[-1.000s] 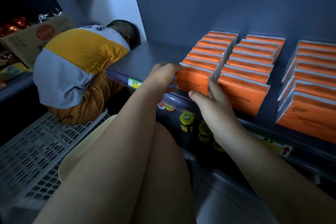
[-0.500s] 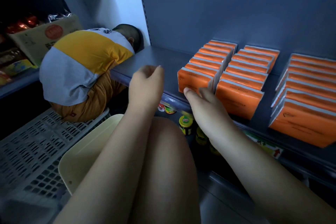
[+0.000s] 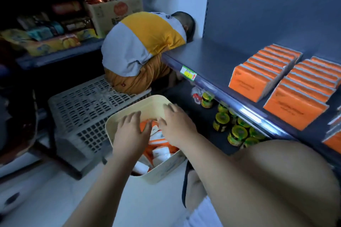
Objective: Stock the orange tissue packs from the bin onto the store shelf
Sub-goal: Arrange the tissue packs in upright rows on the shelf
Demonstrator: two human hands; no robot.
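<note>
Pickup step: both hands reach into the bin [image 3: 158,173] at 6 o'clock. Left hand [image 3: 132,132] and right hand [image 3: 177,127] rest, fingers spread, on tissue packs [image 3: 160,145]. Next: grip packs, lift toward shelf [image 3: 217,62] at 2 o'clock.

Grey shelf [image 3: 212,61], orange tissue packs [image 3: 258,77] in rows, bin [image 3: 156,171] on floor [image 3: 147,204]

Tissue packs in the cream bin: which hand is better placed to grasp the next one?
Probably left. The left hand lies with fingertips on an upright orange tissue pack; the right hand spreads flat over the others.
</note>
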